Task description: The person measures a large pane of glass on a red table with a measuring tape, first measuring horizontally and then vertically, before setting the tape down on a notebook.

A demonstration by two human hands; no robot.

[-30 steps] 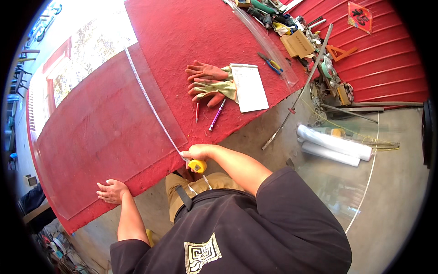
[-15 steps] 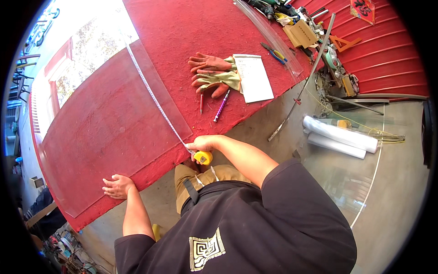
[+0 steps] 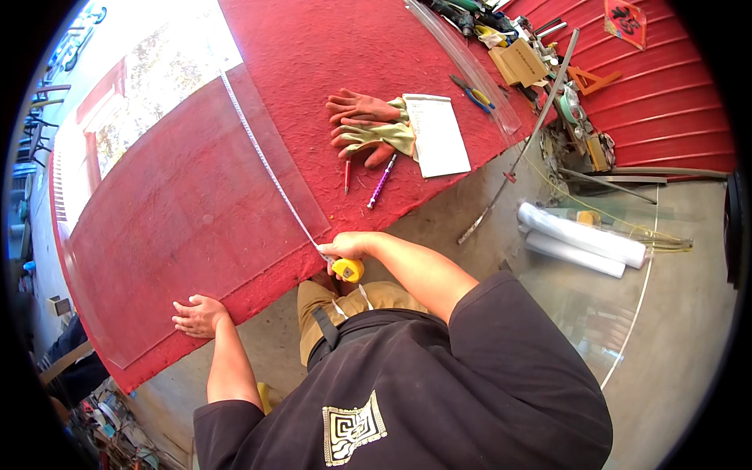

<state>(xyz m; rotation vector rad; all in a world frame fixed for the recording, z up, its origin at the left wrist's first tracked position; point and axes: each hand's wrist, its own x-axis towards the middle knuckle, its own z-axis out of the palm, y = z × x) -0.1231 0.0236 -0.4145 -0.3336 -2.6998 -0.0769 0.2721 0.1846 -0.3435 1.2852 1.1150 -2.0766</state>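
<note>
My right hand (image 3: 345, 248) grips a yellow tape measure (image 3: 348, 270) at the near edge of the red-covered table (image 3: 313, 47). Its white blade (image 3: 262, 160) runs out across a large clear glass sheet (image 3: 180, 211), away from me toward the far side. The blade's far end is lost in glare. On the near edge of the glass, toward the left, my left hand (image 3: 202, 316) lies with fingers spread, holding nothing.
Rubber-coated gloves (image 3: 364, 125), a white notepad (image 3: 439, 135), a red pen (image 3: 347, 177), a purple pen (image 3: 381, 182) and pliers (image 3: 472, 94) lie on the table. Clear strips (image 3: 462, 66) line its right edge. White rolls (image 3: 583, 235) rest on the floor at right, near a leaning metal bar (image 3: 521, 145).
Both hands keep their places on the table edge, and the tape stays stretched over the glass. The view has shifted very slightly.
</note>
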